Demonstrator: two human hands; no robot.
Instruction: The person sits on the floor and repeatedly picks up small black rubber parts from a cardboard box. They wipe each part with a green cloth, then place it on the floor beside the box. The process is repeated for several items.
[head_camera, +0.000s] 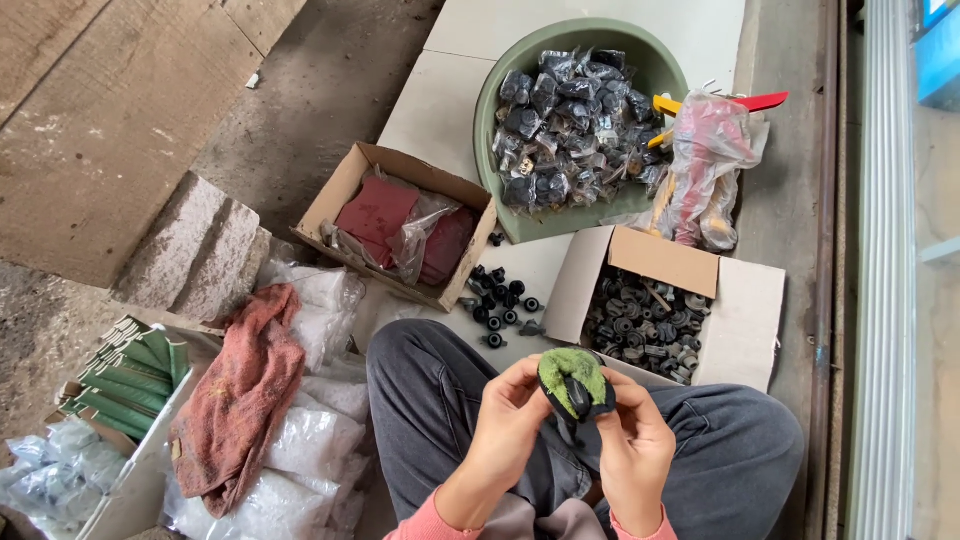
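A: What do the hands hold, and where?

B: A small black part (578, 395) wrapped in a green cloth (572, 372), held above the person's lap, just in front of the crossed legs. The left hand (510, 420) closes on the bundle from its side, fingers curled against the cloth. The right hand (632, 445) is clamped on it from the other side, thumb across the lower edge.

A: How is such a step done well?

B: Judged from the grip, the cloth should stay between fingers and part, so that one hand steadies while the other turns or rubs. Pressure is best kept light, since the part looks small and could slip out of the cloth.

A: What lies around?

B: Just beyond the knees, loose black parts (500, 300) sit on the floor. To their right an open white box (745, 310) holds more of them. Farther off, a green basin (490, 110) is filled with bagged parts. A brown box (350, 185) with red sheets stands left of the basin, and a red rag (240, 390) lies over clear bags at the person's left.
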